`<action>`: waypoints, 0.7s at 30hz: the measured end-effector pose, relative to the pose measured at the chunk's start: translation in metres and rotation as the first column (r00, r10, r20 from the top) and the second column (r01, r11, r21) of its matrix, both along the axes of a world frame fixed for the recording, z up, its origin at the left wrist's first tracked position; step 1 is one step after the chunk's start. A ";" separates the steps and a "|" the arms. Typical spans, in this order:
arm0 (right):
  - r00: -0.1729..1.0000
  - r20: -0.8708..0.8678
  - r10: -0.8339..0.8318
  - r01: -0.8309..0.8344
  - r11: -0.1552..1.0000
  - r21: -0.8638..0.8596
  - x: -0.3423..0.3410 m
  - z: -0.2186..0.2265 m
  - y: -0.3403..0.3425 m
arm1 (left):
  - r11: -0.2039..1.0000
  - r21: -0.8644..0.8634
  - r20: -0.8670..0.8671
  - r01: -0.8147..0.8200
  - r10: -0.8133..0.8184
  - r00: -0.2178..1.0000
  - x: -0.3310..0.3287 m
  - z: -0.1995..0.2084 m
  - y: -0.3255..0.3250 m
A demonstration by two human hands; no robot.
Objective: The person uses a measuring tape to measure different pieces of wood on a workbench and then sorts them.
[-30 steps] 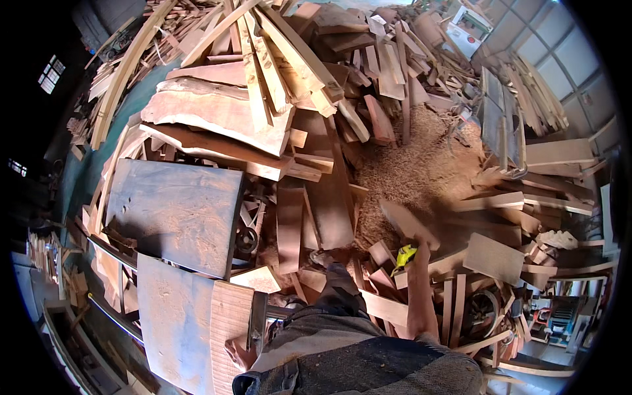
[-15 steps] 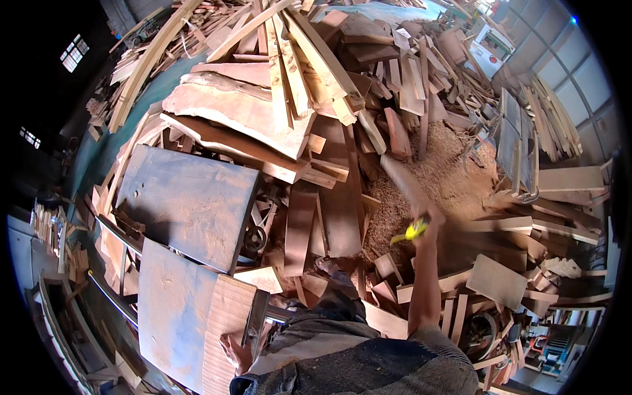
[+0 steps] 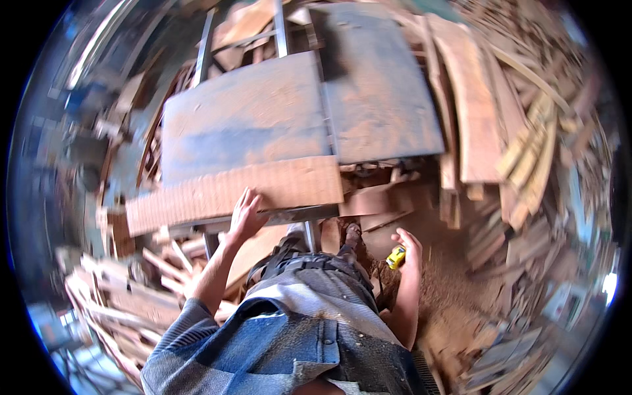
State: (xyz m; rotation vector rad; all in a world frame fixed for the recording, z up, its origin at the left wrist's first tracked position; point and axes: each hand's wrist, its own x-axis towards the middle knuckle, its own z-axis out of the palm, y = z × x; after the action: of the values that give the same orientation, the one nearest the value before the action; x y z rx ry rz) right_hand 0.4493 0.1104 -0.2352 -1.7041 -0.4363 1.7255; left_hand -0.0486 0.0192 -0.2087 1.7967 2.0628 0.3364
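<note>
- My patchwork blue-and-grey shirt (image 3: 263, 336), nearest the lens, faces the table squarely; I judge this keeps both arms free.
- Right hand (image 3: 409, 249): out to the side above the floor, apart from the table. Fingers part-curled, fingertips in the air. A yellow-and-black object, probably a tape measure (image 3: 396, 257), sits against its palm side; whether it is gripped or strapped on, I cannot tell.
- Left hand (image 3: 246, 216): fingers mostly straight and slightly spread, tips on the near edge of the sawn board, not wrapped round it. Reads as a light steadying touch; thumb contact unclear.
- Ribbed sawn board (image 3: 289, 182): lies flat along the near side of the table, left end past the corner. Presumably set there to be within reach and supported along most of its length.
- Dusty metal tabletop (image 3: 243, 115): beneath and beyond the board. A narrow gap divides it from a second metal panel (image 3: 382, 85).
- Sawdust (image 3: 438, 276) covers the floor right of my legs.
- Beyond the second panel: a broad slab (image 3: 474, 105) and pale sticks (image 3: 530, 145), likely laid lengthwise for stable stacking.
- Far side: metal rails (image 3: 281, 29) extend away from the tabletop.
</note>
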 end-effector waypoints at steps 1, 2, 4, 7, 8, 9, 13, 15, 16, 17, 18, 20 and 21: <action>0.991 0.053 0.121 -0.120 0.993 -0.018 -0.036 0.018 0.016 | 0.997 0.073 -0.025 -0.037 0.039 0.999 -0.008 0.000 -0.008; 0.971 0.078 0.228 -0.230 0.973 0.030 -0.062 0.019 0.029 | 0.991 0.086 -0.023 -0.099 0.101 0.995 -0.024 -0.001 -0.017; 0.902 0.140 0.409 -0.426 0.897 0.122 -0.109 0.018 0.048 | 0.972 0.115 -0.055 -0.206 0.213 0.976 -0.063 -0.012 -0.042; 0.749 0.280 0.601 -0.654 0.738 0.166 -0.156 0.004 0.068 | 0.931 0.136 -0.119 -0.338 0.354 0.928 -0.123 -0.008 -0.055; 0.680 0.360 0.639 -0.717 0.683 0.141 -0.164 -0.003 0.072 | 0.921 0.153 -0.123 -0.359 0.378 0.918 -0.146 -0.013 -0.064; 0.601 0.438 0.669 -0.775 0.622 0.113 -0.173 -0.007 0.076 | 0.920 0.172 -0.176 -0.353 0.382 0.907 -0.170 -0.018 -0.074; 0.555 0.457 0.695 -0.787 0.617 0.016 -0.192 -0.001 0.083 | 0.955 0.107 -0.160 -0.277 0.292 0.943 -0.229 -0.006 -0.063; 0.552 0.459 0.696 -0.784 0.621 0.000 -0.193 -0.004 0.084 | 0.967 -0.019 -0.152 -0.254 0.248 0.957 -0.245 -0.003 -0.051; 0.551 0.456 0.699 -0.783 0.622 -0.007 -0.194 -0.006 0.085 | 0.967 -0.084 -0.148 -0.241 0.227 0.963 -0.251 -0.005 -0.047; 0.569 0.432 0.700 -0.776 0.631 0.000 -0.193 -0.008 0.085 | 0.966 -0.130 -0.127 -0.222 0.206 0.970 -0.254 -0.007 -0.044; 0.589 0.407 0.698 -0.767 0.641 0.012 -0.194 -0.008 0.086 | 0.965 -0.171 -0.107 -0.200 0.184 0.977 -0.259 -0.009 -0.039; 0.626 0.366 0.689 -0.749 0.662 0.034 -0.189 -0.014 0.086 | 0.948 -0.265 -0.114 -0.179 0.154 0.982 -0.261 -0.006 -0.024; 0.647 0.346 0.680 -0.732 0.681 0.030 -0.192 -0.012 0.084 | 0.956 -0.237 -0.117 -0.174 0.150 0.982 -0.263 -0.008 -0.026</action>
State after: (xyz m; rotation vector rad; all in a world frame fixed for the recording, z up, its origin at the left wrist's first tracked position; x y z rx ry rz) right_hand 0.2572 0.1947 -0.2475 -1.8003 -1.5411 1.8387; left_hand -0.3112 -0.0072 -0.2168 1.5293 2.2153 0.0320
